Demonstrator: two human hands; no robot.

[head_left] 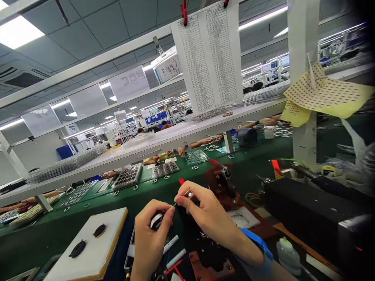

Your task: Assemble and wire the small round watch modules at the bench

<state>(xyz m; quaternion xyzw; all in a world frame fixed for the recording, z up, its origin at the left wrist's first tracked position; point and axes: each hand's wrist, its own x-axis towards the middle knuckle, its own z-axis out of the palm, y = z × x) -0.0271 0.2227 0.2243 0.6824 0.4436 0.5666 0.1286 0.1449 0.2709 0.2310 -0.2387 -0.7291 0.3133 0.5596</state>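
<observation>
In the head view, my right hand (pixel 206 212) pinches a thin, needle-like stick (pixel 189 191) between thumb and forefinger. Its lower end reaches the fingertips of my left hand (pixel 152 234), which are pressed together. A rounded black part with a pale rim (pixel 156 220) shows in the gap between left thumb and forefinger; whether the left fingers hold it or it lies behind them I cannot tell. A blue band (pixel 259 244) circles my right wrist. Left of my hands, two round black parts (pixel 77 248) lie on a white foam-like pad (pixel 96 230).
A dark fixture with a red-handled clamp (pixel 225 171) stands beyond my right hand. To the right are a long black box (pixel 307 214) and a small clear bottle (pixel 288 255). Trays of small parts (pixel 127 176) line the green bench under a white shelf (pixel 158 142). Other people's hands work across it.
</observation>
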